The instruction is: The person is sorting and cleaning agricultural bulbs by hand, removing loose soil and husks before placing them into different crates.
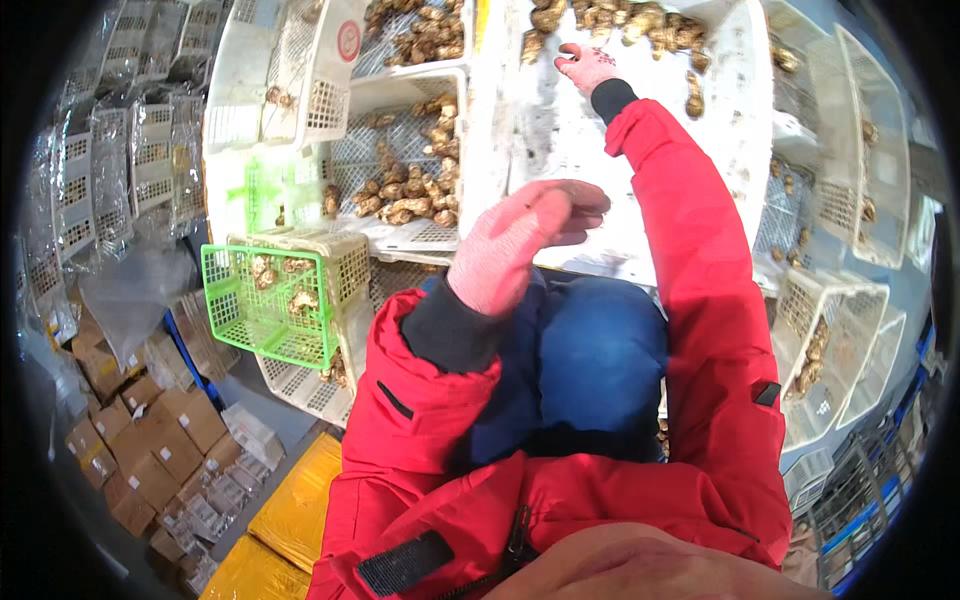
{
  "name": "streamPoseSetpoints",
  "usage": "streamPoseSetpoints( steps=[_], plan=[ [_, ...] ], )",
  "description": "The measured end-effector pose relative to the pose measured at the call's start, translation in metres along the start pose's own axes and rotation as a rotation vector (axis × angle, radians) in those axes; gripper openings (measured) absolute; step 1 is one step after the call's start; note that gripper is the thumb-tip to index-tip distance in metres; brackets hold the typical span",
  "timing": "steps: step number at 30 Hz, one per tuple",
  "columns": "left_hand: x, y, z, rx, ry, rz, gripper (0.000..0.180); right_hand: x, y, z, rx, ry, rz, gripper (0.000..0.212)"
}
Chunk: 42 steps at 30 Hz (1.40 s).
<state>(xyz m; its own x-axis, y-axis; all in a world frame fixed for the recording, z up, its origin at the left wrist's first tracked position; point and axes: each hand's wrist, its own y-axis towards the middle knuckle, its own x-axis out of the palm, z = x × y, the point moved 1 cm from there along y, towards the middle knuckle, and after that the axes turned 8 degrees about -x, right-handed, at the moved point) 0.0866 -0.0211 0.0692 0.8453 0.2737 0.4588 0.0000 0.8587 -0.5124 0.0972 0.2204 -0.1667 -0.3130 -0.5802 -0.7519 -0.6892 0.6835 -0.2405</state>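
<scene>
My right hand, in a pink glove, reaches far over a white work surface. Its thumb and a finger are apart, with nothing visible between them, close to a row of brown mushrooms along the far side. One long mushroom lies separately to the right of that hand. My left hand, also gloved, hovers over the near left part of the surface, fingers loosely curved and partly in shadow. I see nothing held in it. Left of it, a white crate contains several mushrooms.
A green basket with a few mushrooms sits on white crates at my left. More white crates with mushrooms stand at the right. Cardboard boxes and yellow wrapped boxes are lower left; plastic-wrapped baskets line the far left.
</scene>
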Motion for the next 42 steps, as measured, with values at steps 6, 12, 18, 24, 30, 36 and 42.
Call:
streamPoseSetpoints(
  steps=[6, 12, 18, 24, 30, 36, 42],
  plan=[
    [-0.01, -0.009, 0.012, 0.001, -0.09, -0.009, 0.03, 0.061, 0.03, -0.022, -0.026, -0.362, 0.041, 0.049],
    [-0.016, -0.013, 0.017, -0.039, -0.25, -0.008, 0.029, 0.072, 0.052, -0.024, -0.11, -0.522, 0.117, 0.035],
    [-0.015, -0.016, 0.016, -0.02, -0.122, 0.046, 0.03, 0.053, 0.034, -0.004, -0.1, -0.106, 0.297, 0.032],
    [-0.021, -0.008, 0.005, 0.107, -0.067, 0.135, 0.043, -0.029, -0.029, 0.001, 0.225, 1.675, 0.053, 0.03],
    [-0.01, 0.01, -0.008, 0.252, -0.186, 0.387, 0.056, -0.117, -0.168, -0.065, 0.002, 1.97, -0.198, 0.025],
    [0.008, 0.01, -0.01, 0.294, -0.271, 0.171, 0.051, -0.147, -0.261, -0.121, -0.206, 1.225, 0.031, 0.035],
    [0.007, 0.016, -0.017, 0.301, -0.068, 0.275, 0.045, -0.155, -0.279, -0.127, -0.598, 0.142, 0.416, 0.054]
  ],
)
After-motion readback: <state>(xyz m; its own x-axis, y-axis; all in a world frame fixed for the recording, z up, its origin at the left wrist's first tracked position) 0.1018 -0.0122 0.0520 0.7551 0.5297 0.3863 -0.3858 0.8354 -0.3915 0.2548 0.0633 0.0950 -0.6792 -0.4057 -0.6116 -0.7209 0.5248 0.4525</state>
